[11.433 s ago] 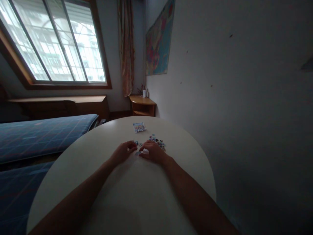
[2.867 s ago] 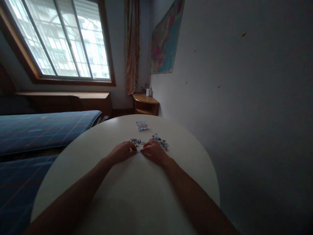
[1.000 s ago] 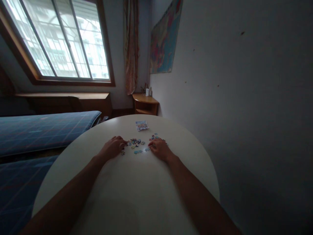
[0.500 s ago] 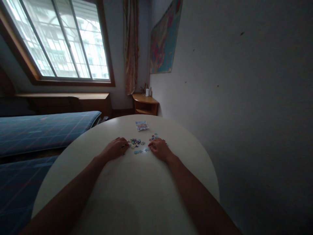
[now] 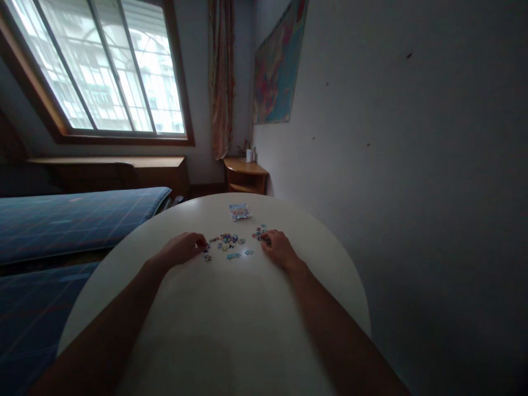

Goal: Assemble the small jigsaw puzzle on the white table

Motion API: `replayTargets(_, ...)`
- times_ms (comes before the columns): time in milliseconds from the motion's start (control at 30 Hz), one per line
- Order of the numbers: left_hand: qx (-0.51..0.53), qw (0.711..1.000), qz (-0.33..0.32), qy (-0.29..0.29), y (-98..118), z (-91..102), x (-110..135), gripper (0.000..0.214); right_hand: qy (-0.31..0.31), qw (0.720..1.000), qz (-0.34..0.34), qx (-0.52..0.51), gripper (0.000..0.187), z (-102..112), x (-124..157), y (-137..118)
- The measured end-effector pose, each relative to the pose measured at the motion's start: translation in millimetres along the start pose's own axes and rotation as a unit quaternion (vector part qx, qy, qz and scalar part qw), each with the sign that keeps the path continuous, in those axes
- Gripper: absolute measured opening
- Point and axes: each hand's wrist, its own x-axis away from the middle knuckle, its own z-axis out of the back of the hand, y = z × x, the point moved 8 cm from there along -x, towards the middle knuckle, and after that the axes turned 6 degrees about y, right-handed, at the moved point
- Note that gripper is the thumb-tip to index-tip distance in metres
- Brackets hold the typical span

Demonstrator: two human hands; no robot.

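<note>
Small colourful jigsaw pieces (image 5: 227, 241) lie scattered on a round white table (image 5: 231, 324). My left hand (image 5: 181, 247) rests on the table at the left end of the scatter, fingers curled, its fingertips by a loose piece (image 5: 206, 256). My right hand (image 5: 278, 248) lies on the right heap of pieces (image 5: 259, 233), fingers bent over them. What either hand grips is too small and dim to make out. A small printed picture card (image 5: 240, 211) lies farther back.
A grey wall stands close on the right with a map poster (image 5: 276, 66). A blue mattress (image 5: 74, 220) lies left of the table. A wooden corner shelf (image 5: 245, 173) and a large window (image 5: 99, 66) are behind.
My hands have drawn apart: the left slid left, the right moved right onto the heap, uncovering the pieces between them.
</note>
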Motion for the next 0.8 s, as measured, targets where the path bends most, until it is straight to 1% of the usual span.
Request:
replayTargets(100, 0.031, 0.998, -0.012, -0.05, 3, -10.8, 1, 0.031, 0.012, 0.999, -0.037, 0.012, 0.025, 1, 0, 11)
replayTargets(167, 0.04, 0.997, -0.014, -0.061, 3, -15.3, 1, 0.033, 0.019, 0.998, -0.051, 0.014, 0.025, 1, -1, 16)
replayTargets(333, 0.027, 0.999, -0.006, -0.04, -1, -13.4, 0, 0.024, 0.031, 0.998, -0.053, -0.006, 0.026, 4, -4, 24)
replayTargets(600, 0.004, 1.0, 0.023, 0.012, -6, -0.3, 2, 0.024, 0.02, 0.997, -0.054, -0.051, 0.028, 8, -5, 31)
replayTargets(800, -0.011, 0.999, 0.038, 0.009, -4, -0.2, 4, 0.024, 0.02, 0.994, -0.067, -0.08, 0.037, 6, -6, 35)
